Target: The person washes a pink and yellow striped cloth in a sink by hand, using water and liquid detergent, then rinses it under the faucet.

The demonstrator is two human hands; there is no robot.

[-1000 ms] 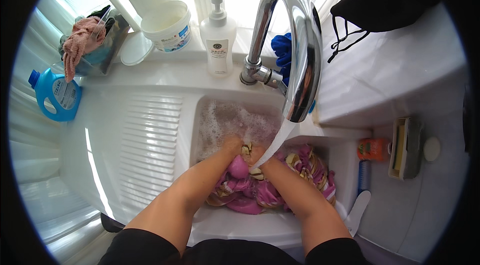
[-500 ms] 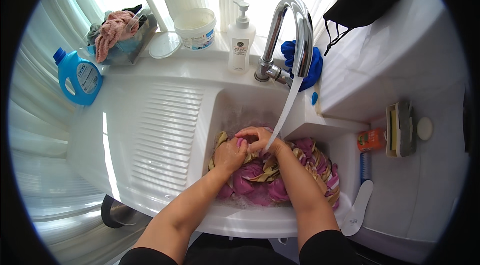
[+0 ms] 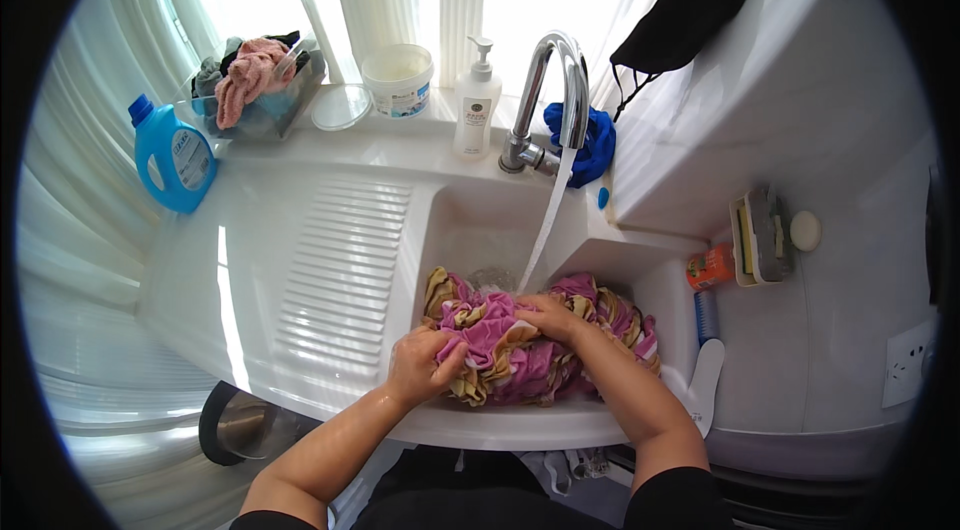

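A wet bundle of pink and tan patterned cloth [image 3: 495, 330] fills the lower part of the white sink basin [image 3: 470, 215]. My left hand [image 3: 422, 367] grips its near left edge, thumb and fingers closed on a fold. At the middle of the bundle my right hand [image 3: 550, 318] holds another fold, its fingertips partly hidden in the cloth. From the chrome faucet [image 3: 575, 95] a stream of water [image 3: 546, 235] runs down into the basin, landing behind the cloth beside my right hand.
Left of the basin is a ribbed washboard surface [image 3: 345, 265]. Behind it stand a blue detergent bottle [image 3: 178, 160], a bin of clothes [image 3: 250, 95], a white tub [image 3: 397, 80] and a pump bottle [image 3: 477, 105]. On the right lie a blue brush [image 3: 707, 315] and a soap box [image 3: 757, 240].
My hands have moved apart and nearer the basin's front, lifting and spreading the cloth between them. My left hand came down and left. The whole view has shifted slightly.
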